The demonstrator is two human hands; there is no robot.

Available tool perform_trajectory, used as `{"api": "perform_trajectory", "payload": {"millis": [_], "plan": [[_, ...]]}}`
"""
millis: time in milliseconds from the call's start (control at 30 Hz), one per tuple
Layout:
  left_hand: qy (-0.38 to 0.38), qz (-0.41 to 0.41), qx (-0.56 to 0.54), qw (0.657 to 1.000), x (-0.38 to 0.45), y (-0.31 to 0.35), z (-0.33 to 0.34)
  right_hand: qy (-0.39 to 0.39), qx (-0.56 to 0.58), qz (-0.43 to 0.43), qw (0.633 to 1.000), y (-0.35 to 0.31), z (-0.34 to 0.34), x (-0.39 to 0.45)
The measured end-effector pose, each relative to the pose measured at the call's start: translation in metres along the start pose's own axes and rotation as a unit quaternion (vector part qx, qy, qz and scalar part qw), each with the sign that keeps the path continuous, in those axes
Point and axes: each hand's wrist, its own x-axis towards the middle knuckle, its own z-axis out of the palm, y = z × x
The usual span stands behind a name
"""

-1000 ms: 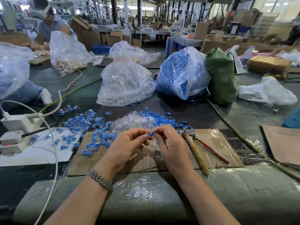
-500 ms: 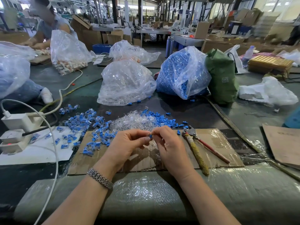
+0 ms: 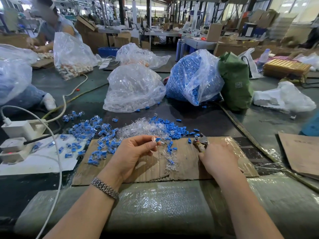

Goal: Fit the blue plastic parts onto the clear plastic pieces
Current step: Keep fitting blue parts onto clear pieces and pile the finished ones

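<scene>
Small blue plastic part (image 3: pixel 158 139) sits seated in a clear plastic piece (image 3: pixel 153 139), both pinched between thumb and forefinger of my left hand (image 3: pixel 133 153), raised just above the brown cardboard sheet (image 3: pixel 183 165). The pair points right, toward my right hand (image 3: pixel 218 160), which lies well apart with its fingers curled on the wrapped handle of the metal pliers (image 3: pixel 200 143), flat on the cardboard. I judge the pliers come next, to press the joint; right hand must travel left. Bare cardboard between the hands gives room. Loose heap of clear pieces (image 3: pixel 138 129) and scattered blue parts (image 3: pixel 174 130) lie just beyond; assembled blue-and-clear units (image 3: pixel 93 133) spread left.
</scene>
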Motion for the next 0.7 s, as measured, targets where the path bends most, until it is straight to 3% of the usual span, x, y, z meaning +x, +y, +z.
{"api": "perform_trajectory", "payload": {"millis": [133, 233, 333, 433, 700], "plan": [[-0.001, 0.010, -0.018, 1.000, 0.000, 0.000, 0.001, 0.017, 0.008, -0.033, 0.999, -0.003, -0.006, 0.001], [0.006, 0.014, -0.033, 0.999, 0.001, 0.000, 0.000, 0.004, 0.137, -0.071, 0.988, -0.001, -0.017, -0.002], [0.013, 0.018, -0.056, 0.998, 0.003, 0.000, -0.002, -0.134, 0.273, -0.163, 0.939, -0.007, -0.033, -0.013], [0.017, 0.022, -0.066, 0.997, 0.004, -0.002, -0.004, -0.266, 0.326, -0.224, 0.879, -0.023, -0.037, -0.023], [0.034, 0.026, -0.018, 0.999, 0.004, -0.002, -0.002, -0.283, 0.313, -0.263, 0.868, -0.043, -0.037, -0.032]]}}
